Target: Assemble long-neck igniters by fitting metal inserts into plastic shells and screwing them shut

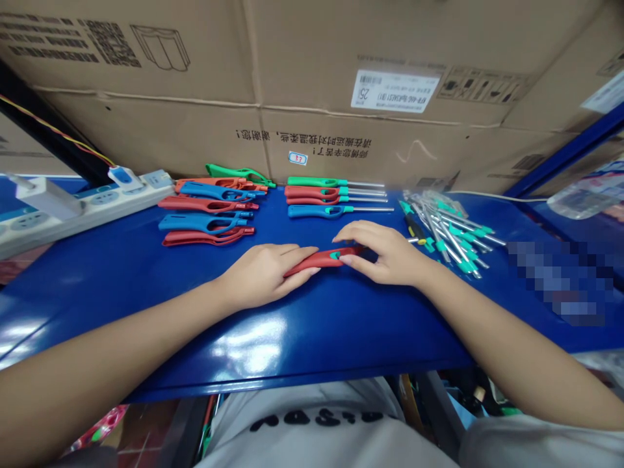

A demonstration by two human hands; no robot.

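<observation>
My left hand (266,276) is closed around the rear of a red lighter handle (314,261), which lies level just above the blue table. The thumb and fingers of my right hand (387,253) close on its front end, the thumb by the small green trigger. Part of that front end is hidden behind the right fingers. Beyond my left hand lie several lighter handles without rods, among them a blue one (199,223) and a red one (207,205). Past the held handle are lighters with metal rods, including a blue lighter (316,211) and a green lighter (314,182).
Right of my right hand is a pile of metal rods with green ends (455,234), beside a black-and-yellow screwdriver (414,224). A white power strip (107,201) runs along the left. A cardboard box (312,78) stands behind; a clear plastic bottle (585,195) is at far right.
</observation>
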